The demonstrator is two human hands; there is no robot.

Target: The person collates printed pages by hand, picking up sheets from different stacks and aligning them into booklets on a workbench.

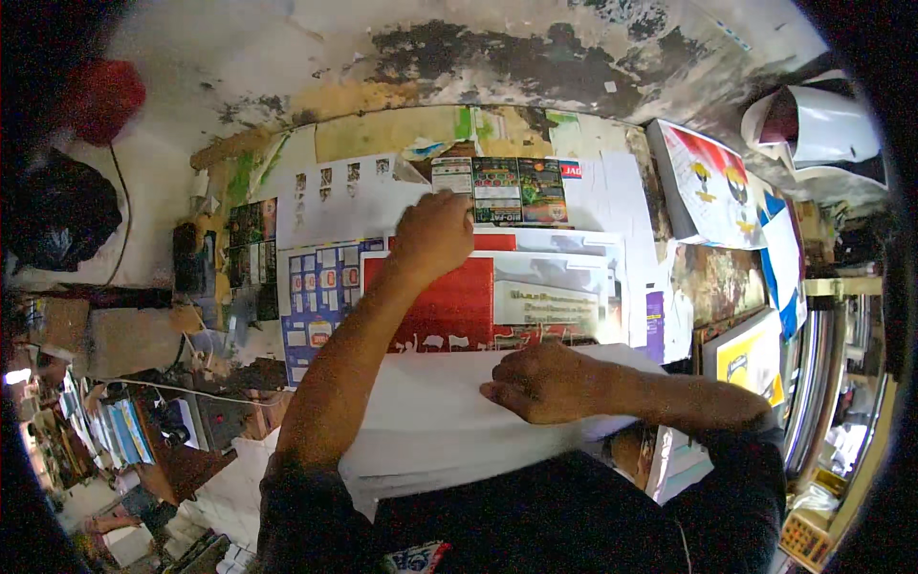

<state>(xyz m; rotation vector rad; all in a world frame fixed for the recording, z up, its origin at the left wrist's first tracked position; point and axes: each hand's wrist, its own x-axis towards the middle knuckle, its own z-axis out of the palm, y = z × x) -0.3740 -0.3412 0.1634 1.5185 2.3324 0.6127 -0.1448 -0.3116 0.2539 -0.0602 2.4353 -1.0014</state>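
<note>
My left hand [435,235] is closed, its fingers curled down at the top edge of a red-and-white printed sheet [449,292]; whatever they may grip is hidden. Nearer to me, my right hand [537,381] rests with bent fingers on a large white sheet [430,397]. This sheet covers the lower part of the red print and droops toward my body. Behind the prints, a dark label sheet [521,182] with small coloured pictures lies just right of my left hand. To the left is a blue sheet of repeated labels [311,297].
A board with a red top band and yellow emblems [712,187] leans at the far right. Below it stands a yellow-and-white panel [746,364]. A black plastic bag [67,210] hangs at left. The stained wall [535,67] bounds the table's far side.
</note>
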